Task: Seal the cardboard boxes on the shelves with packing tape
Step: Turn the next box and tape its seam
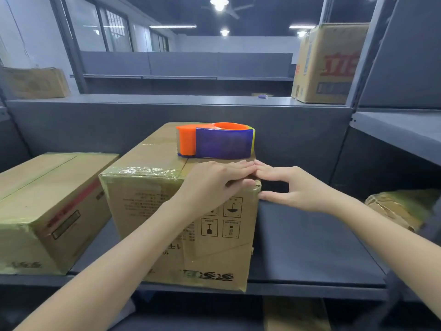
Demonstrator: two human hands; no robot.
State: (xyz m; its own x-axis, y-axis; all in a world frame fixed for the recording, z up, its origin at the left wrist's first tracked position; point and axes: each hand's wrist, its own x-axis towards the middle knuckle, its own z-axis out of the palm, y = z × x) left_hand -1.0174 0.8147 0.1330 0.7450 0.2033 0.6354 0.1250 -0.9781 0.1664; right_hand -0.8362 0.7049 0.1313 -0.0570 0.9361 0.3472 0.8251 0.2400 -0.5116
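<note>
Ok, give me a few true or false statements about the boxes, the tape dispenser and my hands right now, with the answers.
1. The tape dispenser stands on top of the middle box. True.
2. The right hand holds the tape dispenser. False: its straight fingers touch the middle box's top right corner.
3. The left hand lies over that same corner, its fingertips meeting the right hand's. True.
4. The left box carries no tape. False: glossy tape runs along its edges.

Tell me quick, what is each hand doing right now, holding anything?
Left hand: open, fingers pressed flat on the box corner, holding nothing.
Right hand: open, fingers touching the same corner, holding nothing.
</note>
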